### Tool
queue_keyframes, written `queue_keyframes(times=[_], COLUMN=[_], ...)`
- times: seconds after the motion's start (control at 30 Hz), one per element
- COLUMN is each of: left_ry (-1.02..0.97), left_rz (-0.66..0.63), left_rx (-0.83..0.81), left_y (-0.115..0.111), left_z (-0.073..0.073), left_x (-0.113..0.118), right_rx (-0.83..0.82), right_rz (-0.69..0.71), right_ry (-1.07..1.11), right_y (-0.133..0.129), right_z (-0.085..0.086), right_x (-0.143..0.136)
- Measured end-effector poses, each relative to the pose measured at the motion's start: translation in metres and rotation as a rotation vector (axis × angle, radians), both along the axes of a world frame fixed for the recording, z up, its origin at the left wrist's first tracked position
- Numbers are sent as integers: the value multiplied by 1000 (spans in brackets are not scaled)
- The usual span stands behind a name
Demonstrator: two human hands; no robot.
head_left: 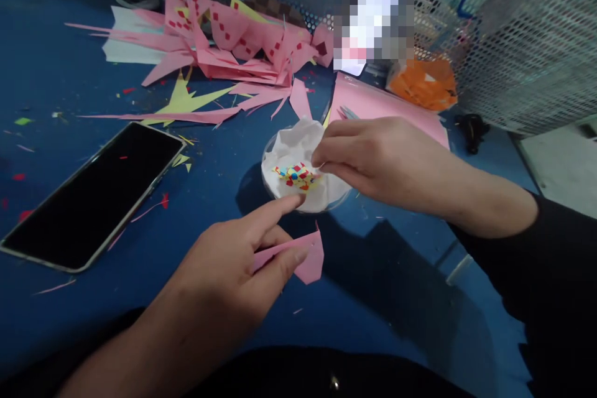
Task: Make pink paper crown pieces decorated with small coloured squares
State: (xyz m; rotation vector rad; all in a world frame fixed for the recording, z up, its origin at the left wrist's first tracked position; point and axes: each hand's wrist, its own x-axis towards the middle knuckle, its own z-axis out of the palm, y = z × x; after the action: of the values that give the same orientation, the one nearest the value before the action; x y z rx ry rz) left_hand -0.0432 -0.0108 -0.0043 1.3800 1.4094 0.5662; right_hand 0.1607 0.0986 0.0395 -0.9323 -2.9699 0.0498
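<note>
A folded piece of pink paper (311,259) is pinched between the thumb and fingers of my left hand (247,261), whose index finger stretches to the near rim of a small round dish. White paper lines the dish (329,193), and a little pile of red, yellow and blue paper bits (297,176) lies on it. Over the dish's right side is my right hand (368,152), fingertips pressed together beside the pile. What those fingertips hold, if anything, is hidden. A grey pointed tip (347,112) shows just behind the right hand.
A dark phone (96,196) lies on the blue table (200,323) at the left. Pink paper cut-outs (224,43) and yellow scraps (186,99) spread behind the dish. Pink sheets (396,106), crumpled orange paper (424,84) and metal mesh baskets (527,31) stand farther back.
</note>
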Motion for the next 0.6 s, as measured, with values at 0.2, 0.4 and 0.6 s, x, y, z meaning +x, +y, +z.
queue_keyframes(times=[0.2, 0.4, 0.6], left_ry=[140, 222, 210], left_rz=[14, 8, 26], left_rx=[140, 144, 154], left_y=[-2, -3, -1], left_z=[-4, -2, -2], left_x=[-5, -8, -5], right_rx=[-110, -225, -279], right_rz=[46, 131, 188], right_ry=[-150, -80, -85], right_y=[8, 13, 18], right_z=[-7, -13, -19], right_x=[-6, -11, -17])
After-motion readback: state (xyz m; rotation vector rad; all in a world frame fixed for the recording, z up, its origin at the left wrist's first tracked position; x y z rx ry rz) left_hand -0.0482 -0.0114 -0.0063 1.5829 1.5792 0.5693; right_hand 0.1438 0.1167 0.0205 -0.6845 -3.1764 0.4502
